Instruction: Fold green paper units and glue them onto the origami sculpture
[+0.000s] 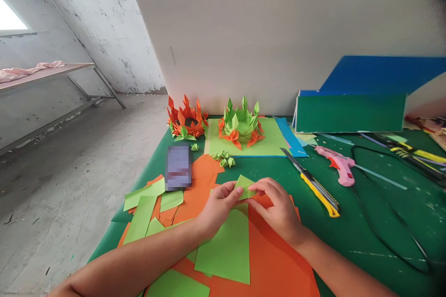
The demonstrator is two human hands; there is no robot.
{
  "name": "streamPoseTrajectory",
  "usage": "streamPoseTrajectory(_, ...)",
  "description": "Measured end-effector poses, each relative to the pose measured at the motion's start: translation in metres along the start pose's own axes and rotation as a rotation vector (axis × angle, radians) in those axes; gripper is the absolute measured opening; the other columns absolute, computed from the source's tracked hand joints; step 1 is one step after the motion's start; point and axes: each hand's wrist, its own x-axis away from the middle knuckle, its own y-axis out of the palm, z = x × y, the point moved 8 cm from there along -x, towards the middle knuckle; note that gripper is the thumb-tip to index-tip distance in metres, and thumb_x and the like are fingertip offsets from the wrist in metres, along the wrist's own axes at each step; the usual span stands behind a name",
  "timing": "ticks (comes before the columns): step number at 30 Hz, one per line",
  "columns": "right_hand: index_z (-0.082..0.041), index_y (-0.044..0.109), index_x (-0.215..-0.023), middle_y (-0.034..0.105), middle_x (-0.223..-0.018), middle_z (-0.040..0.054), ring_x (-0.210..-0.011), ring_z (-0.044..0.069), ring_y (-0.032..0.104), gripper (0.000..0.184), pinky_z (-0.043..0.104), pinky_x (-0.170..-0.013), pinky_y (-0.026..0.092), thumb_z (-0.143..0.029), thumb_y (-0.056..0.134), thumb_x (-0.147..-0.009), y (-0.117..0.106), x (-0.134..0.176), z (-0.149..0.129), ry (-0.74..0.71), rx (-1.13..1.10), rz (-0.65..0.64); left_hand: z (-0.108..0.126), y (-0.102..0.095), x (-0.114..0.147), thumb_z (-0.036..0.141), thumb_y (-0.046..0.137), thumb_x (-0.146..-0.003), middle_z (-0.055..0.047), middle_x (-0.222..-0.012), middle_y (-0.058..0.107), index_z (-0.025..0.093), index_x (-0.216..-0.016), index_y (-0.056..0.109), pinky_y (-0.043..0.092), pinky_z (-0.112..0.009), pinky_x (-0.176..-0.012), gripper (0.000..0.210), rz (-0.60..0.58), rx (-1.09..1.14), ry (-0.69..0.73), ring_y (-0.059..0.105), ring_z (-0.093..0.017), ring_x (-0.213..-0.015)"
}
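Between my two hands is a small folded piece of green paper (pixel 245 186), held just above the sheets on the table. My left hand (pixel 220 203) pinches its left side, the thumb lying on top. The fingers of my right hand (pixel 277 203) are closed on its right edge. Below them lies a larger green sheet (pixel 228 250) on orange paper (pixel 278 260). Several small green folded paper pieces (pixel 225 158) rest beyond my hands. Farther back stand an orange folded-paper crown (pixel 186 118) and a green one with orange flowers (pixel 243 123).
Green scraps (pixel 141 218) and a blurred phone-like rectangle (pixel 178 167) lie at the left. To the right are a yellow utility knife (pixel 318 192), a pink glue gun (pixel 339 163) with a black cord (pixel 369 227), and clear sticks. A white board (pixel 244 46) stands behind the green table (pixel 383 204).
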Motion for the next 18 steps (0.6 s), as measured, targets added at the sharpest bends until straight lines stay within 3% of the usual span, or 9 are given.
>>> streamPoseTrajectory(4, -0.025, 0.059, -0.098, 0.061, -0.086, 0.0034, -0.08, 0.019, 0.057, 0.011, 0.032, -0.07, 0.048, -0.023, 0.06, -0.088, -0.0049, -0.0017, -0.0033, -0.033, 0.024, 0.033, -0.0027, 0.0018, 0.0004, 0.037, 0.074, -0.073, 0.001, -0.075, 0.056, 0.015, -0.072, 0.061, 0.047, -0.034, -0.093, 0.026, -0.035, 0.078, -0.044, 0.059, -0.014, -0.083)
streamPoseTrajectory(18, -0.03, 0.068, -0.103, 0.06, -0.083, 0.0033, -0.08, 0.018, 0.057, 0.02, 0.033, -0.07, 0.048, -0.02, 0.061, -0.087, -0.01, -0.0035, -0.003, -0.078, 0.027, 0.072, -0.0033, -0.0013, -0.0003, 0.036, 0.075, -0.073, -0.002, -0.084, 0.063, 0.014, -0.076, 0.064, 0.048, -0.035, -0.095, 0.025, -0.012, 0.101, -0.071, 0.063, -0.015, -0.087)
